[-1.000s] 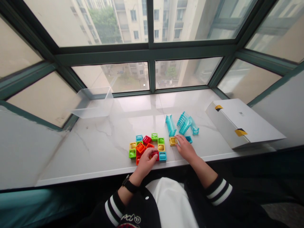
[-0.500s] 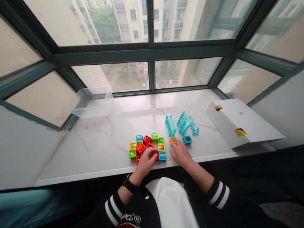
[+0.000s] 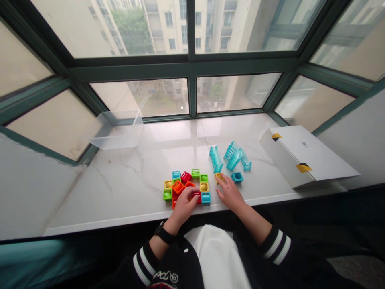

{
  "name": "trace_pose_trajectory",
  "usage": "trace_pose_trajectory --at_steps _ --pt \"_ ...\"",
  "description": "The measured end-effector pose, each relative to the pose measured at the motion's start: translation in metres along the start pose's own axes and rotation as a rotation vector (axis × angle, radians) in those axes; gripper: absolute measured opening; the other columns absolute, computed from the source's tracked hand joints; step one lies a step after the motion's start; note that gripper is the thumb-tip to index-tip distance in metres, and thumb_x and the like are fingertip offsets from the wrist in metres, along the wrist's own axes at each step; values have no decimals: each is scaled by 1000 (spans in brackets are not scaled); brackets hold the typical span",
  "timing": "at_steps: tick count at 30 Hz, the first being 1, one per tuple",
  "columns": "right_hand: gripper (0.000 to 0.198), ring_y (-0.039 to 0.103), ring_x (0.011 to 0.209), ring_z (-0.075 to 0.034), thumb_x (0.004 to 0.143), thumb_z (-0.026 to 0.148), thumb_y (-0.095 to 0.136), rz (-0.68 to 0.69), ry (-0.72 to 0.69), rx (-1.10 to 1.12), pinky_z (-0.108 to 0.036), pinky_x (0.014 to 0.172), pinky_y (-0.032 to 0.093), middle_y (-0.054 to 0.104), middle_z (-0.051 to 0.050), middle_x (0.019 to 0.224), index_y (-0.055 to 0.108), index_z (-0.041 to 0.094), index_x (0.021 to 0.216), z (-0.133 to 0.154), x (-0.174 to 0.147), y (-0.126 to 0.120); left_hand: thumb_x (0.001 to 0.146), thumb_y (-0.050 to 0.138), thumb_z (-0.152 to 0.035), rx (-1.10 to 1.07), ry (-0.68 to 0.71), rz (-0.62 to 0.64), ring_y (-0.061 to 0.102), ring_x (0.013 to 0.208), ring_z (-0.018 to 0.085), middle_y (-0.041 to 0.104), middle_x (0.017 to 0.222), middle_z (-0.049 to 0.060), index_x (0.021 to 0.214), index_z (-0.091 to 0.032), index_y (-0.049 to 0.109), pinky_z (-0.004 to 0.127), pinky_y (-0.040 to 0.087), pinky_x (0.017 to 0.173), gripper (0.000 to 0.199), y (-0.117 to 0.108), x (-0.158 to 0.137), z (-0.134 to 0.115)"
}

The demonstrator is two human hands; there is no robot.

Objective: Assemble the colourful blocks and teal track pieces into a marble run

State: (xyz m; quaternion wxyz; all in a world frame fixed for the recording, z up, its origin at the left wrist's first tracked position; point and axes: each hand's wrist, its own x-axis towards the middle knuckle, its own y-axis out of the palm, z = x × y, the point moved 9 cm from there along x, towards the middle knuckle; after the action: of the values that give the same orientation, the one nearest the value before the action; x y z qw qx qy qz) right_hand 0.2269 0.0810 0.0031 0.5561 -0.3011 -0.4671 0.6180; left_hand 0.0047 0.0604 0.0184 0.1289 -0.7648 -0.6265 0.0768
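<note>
A cluster of red, orange, yellow, green and blue toy blocks with hollowed tops lies near the front edge of the sill. My left hand (image 3: 184, 204) rests over its front, fingers and thumb bent around a red block (image 3: 197, 197) that is partly covered. Just right of that stands a light blue block (image 3: 206, 197), below a yellow block (image 3: 204, 187). My right hand (image 3: 230, 193) touches a separate yellow block (image 3: 218, 177) with its fingertips, the thumb held apart. A teal block (image 3: 237, 177) sits to the right of that hand, not touched.
Translucent turquoise track pieces (image 3: 233, 156) lie behind my right hand. A clear plastic bin (image 3: 120, 136) stands at the back left. On the right is a white box (image 3: 309, 156) with yellow-black tabs. Window frames (image 3: 192, 66) bound the marble sill (image 3: 126, 196).
My right hand has shifted very slightly to the right at the yellow block. The left hand and the block cluster look the same.
</note>
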Motion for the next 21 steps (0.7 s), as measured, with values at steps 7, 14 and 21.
trace_pose_trajectory --at_steps 7,14,21 --pt "57 45 146 -35 95 23 59 8 28 -20 -51 123 39 45 -19 161 58 16 151 1 -1 1 82 52 -7 16 34 -12 67 115 24 73 116 8 108 -22 74 44 52 106 36 -2 0 -7" --pt "55 45 146 -35 94 24 60 2 16 17 -52 123 40 46 -19 161 59 17 149 0 -2 -1 80 50 -5 15 29 -17 68 114 24 74 115 8 107 -21 74 42 53 106 40 -3 0 -8" --pt "42 51 139 -34 96 25 58 -106 -25 87 -55 119 44 54 -17 153 68 20 136 8 -2 -24 77 49 -5 -25 13 -36 68 114 24 74 116 7 108 -22 74 43 54 106 43 -5 -2 -4"
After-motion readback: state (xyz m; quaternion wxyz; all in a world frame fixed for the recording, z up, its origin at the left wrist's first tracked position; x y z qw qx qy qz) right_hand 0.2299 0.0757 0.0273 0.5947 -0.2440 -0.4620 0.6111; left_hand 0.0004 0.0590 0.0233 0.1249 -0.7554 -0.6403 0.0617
